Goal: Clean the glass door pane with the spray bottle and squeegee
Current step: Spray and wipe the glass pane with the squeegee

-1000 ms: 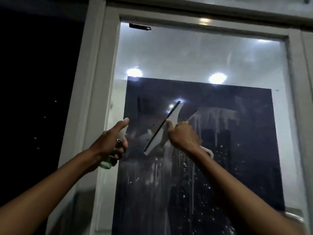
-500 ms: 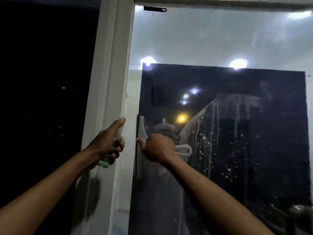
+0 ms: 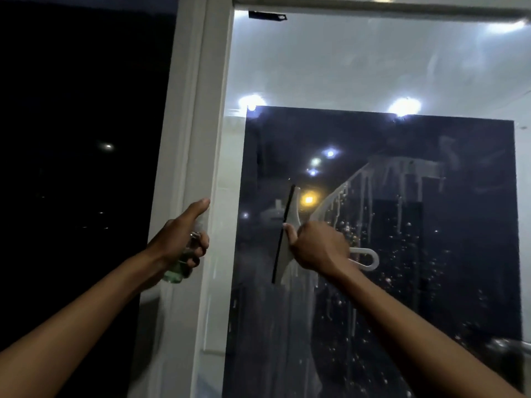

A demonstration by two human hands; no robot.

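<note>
Glass door pane (image 3: 373, 67) fills the right of the view, soap streaks and droplets running down its dark lower half. And the squeegee (image 3: 288, 237) is flat against that glass, black blade edge nearly upright, tilted a touch, just right of the white door frame (image 3: 201, 139). Right hand (image 3: 319, 245) is wrapped tight round the squeegee, thumb up along the head, the looped end of the handle poking out right of the fist. Over at the frame, the left hand (image 3: 179, 239) curls its lower fingers round the greenish spray bottle (image 3: 179, 268), one finger stretched up against the frame's edge. Reflected ceiling lights glare high on the pane.
</note>
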